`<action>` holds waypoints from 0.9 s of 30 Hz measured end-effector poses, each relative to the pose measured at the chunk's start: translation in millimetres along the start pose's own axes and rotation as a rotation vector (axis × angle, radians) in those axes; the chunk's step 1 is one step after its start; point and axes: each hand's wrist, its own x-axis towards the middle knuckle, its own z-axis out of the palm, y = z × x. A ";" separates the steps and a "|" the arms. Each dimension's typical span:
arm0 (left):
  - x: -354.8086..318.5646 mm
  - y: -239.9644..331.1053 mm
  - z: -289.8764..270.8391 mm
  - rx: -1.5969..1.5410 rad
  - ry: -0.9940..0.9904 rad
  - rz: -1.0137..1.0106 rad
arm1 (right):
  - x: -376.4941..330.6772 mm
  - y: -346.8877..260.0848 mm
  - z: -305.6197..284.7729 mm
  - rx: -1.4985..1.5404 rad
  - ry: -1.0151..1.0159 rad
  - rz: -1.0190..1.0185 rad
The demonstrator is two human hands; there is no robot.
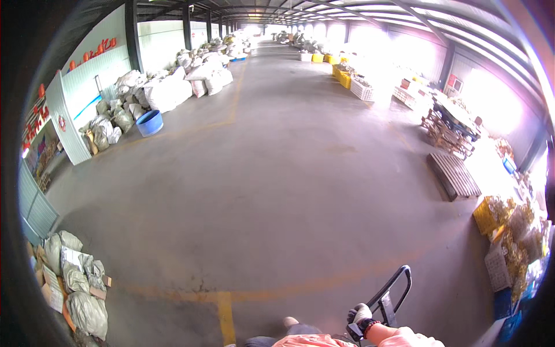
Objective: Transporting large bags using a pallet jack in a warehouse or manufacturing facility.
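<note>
One hand of mine shows, the right (361, 314), in what looks like a pale glove, its fingers curled around the left side of a black loop handle (409, 280), the sort found on a hand pallet truck. So the handle lies right at this hand, touching the palm side. Its long axis slants forward and to the right from my grip, leaving the rounded far end ahead of my knuckles and off to their right. A black center bar (389, 311) stands just right of the hand; whatever carries the handle is hidden below. My right hand is clearly the nearer one; the left is out of view, so I cannot tell whether it is open or closed. Behind my grip come a red wristband (370, 325) and a pink sleeve (411, 338). Left of the hand, well apart, runs a yellow floor stripe (226, 318). Farther ahead and right of it lies a slatted wooden pallet (457, 174), with a yellow crate (484, 216) nearer; far ahead and left stands a round blue tub (150, 125).
</note>
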 end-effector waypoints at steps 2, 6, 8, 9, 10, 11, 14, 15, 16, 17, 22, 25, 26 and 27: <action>27.7 -0.6 -20.8 0.277 0.078 0.327 | -25.2 8.0 66.5 -0.055 0.079 -0.052; 105.3 -21.7 -96.6 0.411 -0.003 0.307 | 3.9 23.7 155.1 -0.003 -0.009 -0.109; 147.1 -29.4 -146.7 0.505 -0.044 0.299 | 2.4 40.1 202.5 -0.007 -0.026 -0.149; 173.4 -28.0 -173.7 0.554 -0.072 0.305 | 1.1 42.2 224.4 -0.004 -0.081 -0.186; 198.1 -24.8 -207.7 0.607 -0.096 0.309 | -5.1 50.4 249.4 -0.004 -0.136 -0.220; 213.9 -28.2 -238.6 0.654 -0.106 0.302 | -26.4 66.0 289.1 -0.043 -0.001 -0.268; 231.4 -71.8 -376.9 0.819 -0.161 0.238 | -106.0 182.8 345.1 -0.179 0.082 -0.293; 258.6 -71.6 -404.6 0.865 -0.179 0.242 | -104.3 200.1 365.4 -0.121 0.068 -0.276; 284.1 -70.9 -432.0 0.911 -0.196 0.240 | -102.3 215.3 388.0 -0.067 0.054 -0.255; 296.1 -77.5 -453.9 0.948 -0.205 0.213 | -121.8 233.5 423.6 -0.125 0.081 -0.283; 392.6 -33.1 -549.6 0.618 -0.005 0.257 | -131.5 299.7 547.2 -0.187 0.060 -0.300; 454.4 17.2 -589.4 0.018 0.051 -0.116 | -138.0 330.3 619.6 -0.201 0.090 -0.307; 467.5 22.9 -604.8 0.015 0.061 -0.123 | -142.9 338.9 651.0 -0.188 0.066 -0.300; 486.0 32.3 -621.5 -0.008 0.068 -0.113 | -158.2 347.4 689.5 -0.226 0.116 -0.310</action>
